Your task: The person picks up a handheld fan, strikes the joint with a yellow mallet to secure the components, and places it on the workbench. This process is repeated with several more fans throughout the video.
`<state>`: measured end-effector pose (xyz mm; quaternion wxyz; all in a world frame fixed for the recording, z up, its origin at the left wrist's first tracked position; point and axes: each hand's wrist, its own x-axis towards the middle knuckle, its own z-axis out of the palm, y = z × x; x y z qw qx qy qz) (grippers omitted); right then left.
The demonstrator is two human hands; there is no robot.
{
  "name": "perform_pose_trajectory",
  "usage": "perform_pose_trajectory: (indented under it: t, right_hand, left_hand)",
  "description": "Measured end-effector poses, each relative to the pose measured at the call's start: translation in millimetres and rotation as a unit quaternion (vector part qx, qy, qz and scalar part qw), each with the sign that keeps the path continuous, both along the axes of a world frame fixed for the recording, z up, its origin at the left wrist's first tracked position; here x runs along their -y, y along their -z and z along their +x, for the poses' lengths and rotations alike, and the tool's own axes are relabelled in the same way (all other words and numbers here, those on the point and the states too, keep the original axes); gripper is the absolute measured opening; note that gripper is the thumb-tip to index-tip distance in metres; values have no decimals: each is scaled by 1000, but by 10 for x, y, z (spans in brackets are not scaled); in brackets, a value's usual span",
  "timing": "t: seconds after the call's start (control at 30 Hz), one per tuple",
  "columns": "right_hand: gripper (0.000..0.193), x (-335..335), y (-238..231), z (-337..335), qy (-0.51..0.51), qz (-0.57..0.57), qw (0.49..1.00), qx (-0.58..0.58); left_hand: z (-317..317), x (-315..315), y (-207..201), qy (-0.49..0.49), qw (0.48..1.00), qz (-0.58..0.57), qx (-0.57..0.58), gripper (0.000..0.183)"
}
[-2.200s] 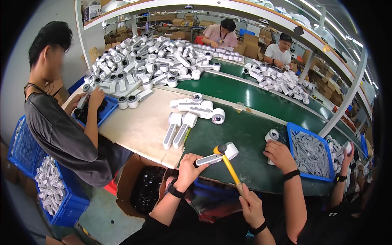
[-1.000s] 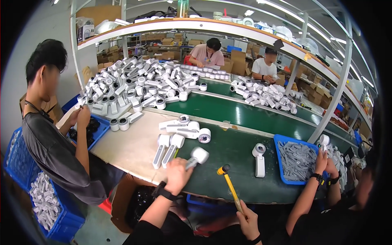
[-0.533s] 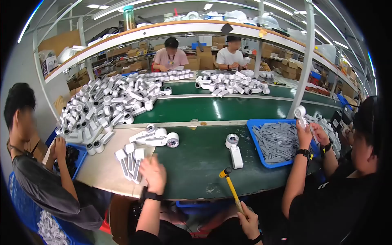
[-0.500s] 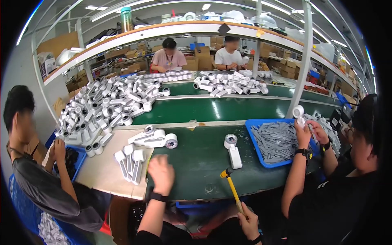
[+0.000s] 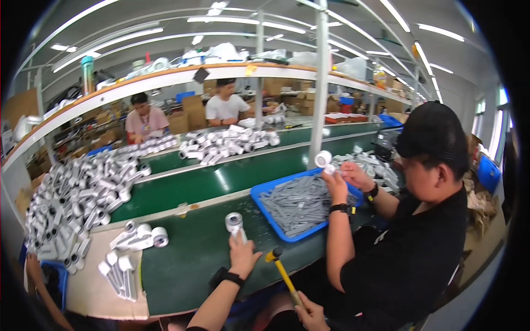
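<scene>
Head view: your left hand (image 5: 243, 259) reaches over the handle of a white gadget (image 5: 234, 222) on the green table (image 5: 182, 270), left of a blue tray (image 5: 288, 239); its grip is unclear. Your right hand (image 5: 312, 315) clasps a yellow hammer (image 5: 284, 274).

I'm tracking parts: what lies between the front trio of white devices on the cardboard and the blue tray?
The head view shows green tabletop between them, with one white device on it and the left hand over its near end.
</scene>
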<state>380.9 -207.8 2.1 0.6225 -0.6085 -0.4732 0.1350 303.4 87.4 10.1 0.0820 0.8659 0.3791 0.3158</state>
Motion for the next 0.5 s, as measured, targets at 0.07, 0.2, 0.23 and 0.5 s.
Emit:
perform_pose_trajectory:
  t: [0.07,0.2,0.23,0.5]
  right_hand:
    - [43,14,-146,-96,-27,-37,995,-88]
    - [43,-19,-271,-295,-79,-37,995,-50]
    - [43,-23,-289,-329,-97,-39,994,-37]
    - [43,-340,-355,-549,-191,-54,979,51]
  left_hand:
    - [-197,-6,-15,13,999,-23,30,32]
    - [-636,-33,59,57,993,-63,80,19]
    - [-739,10,40,69,991,-74,83,18]
    - [-2105,584,-266,-52,951,-227,206,52]
